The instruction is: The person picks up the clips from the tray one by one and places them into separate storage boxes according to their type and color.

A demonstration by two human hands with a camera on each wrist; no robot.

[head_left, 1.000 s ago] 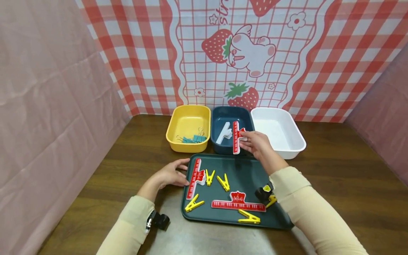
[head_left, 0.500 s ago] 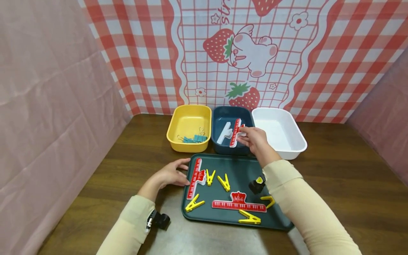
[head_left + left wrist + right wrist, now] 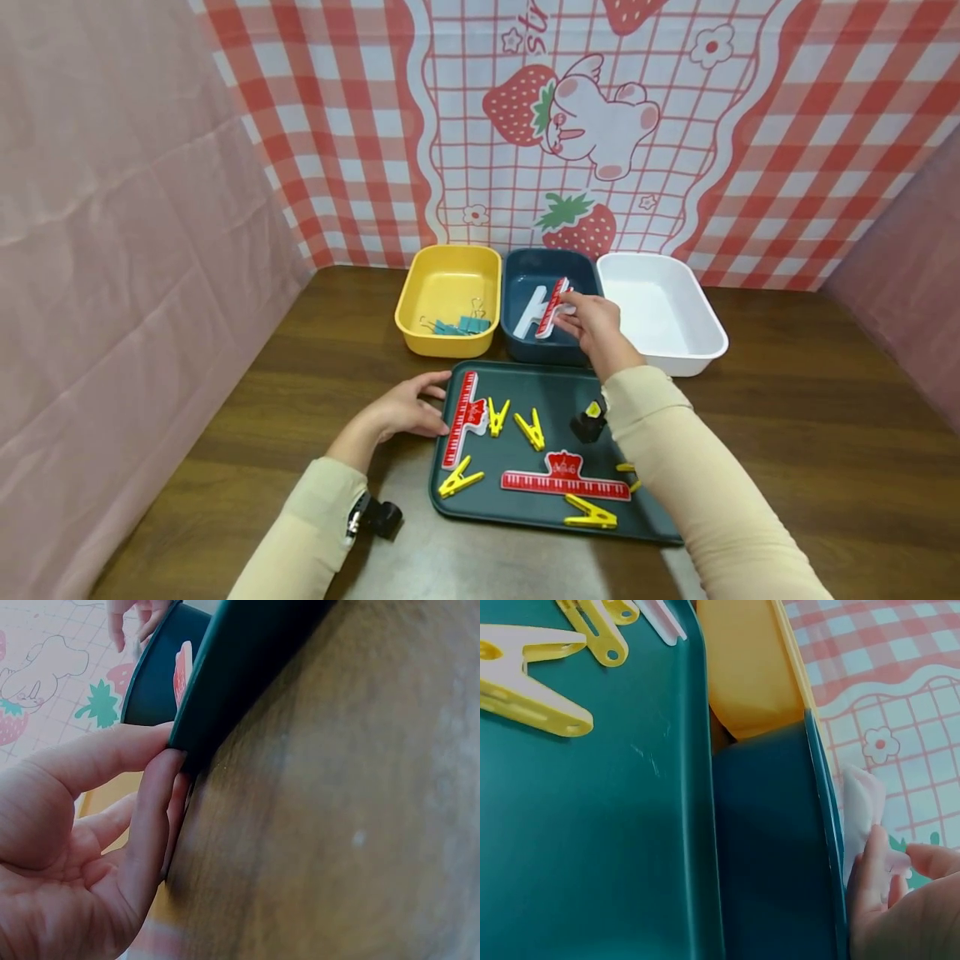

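My right hand (image 3: 597, 327) pinches a long red piano-print clip (image 3: 551, 310) by its handle, holding it tilted within the navy bin (image 3: 555, 263). Beside it in that bin lies a white clip (image 3: 528, 313). The right wrist view shows the held clip's pale back (image 3: 860, 802) behind the bin's rim. My left hand (image 3: 403, 408) pinches the left edge of the dark green tray (image 3: 536, 379), thumb and fingertips at its rim (image 3: 196, 690) in the left wrist view. On the tray lie two more red piano-print clips, one upright (image 3: 460, 421) at the left and one crosswise (image 3: 566, 483).
Several yellow clothespegs (image 3: 531, 430) are spread over the tray. Behind it, a yellow bin (image 3: 450, 267) with teal binder clips (image 3: 461, 326) stands left of the navy bin, and a white bin (image 3: 663, 308) right. A checked curtain (image 3: 360, 150) hangs behind the bins.
My right hand has carried the red clip back and slightly left, lower into the navy bin, turning it more slanted beside the white clip. The left hand stays at the tray's edge.
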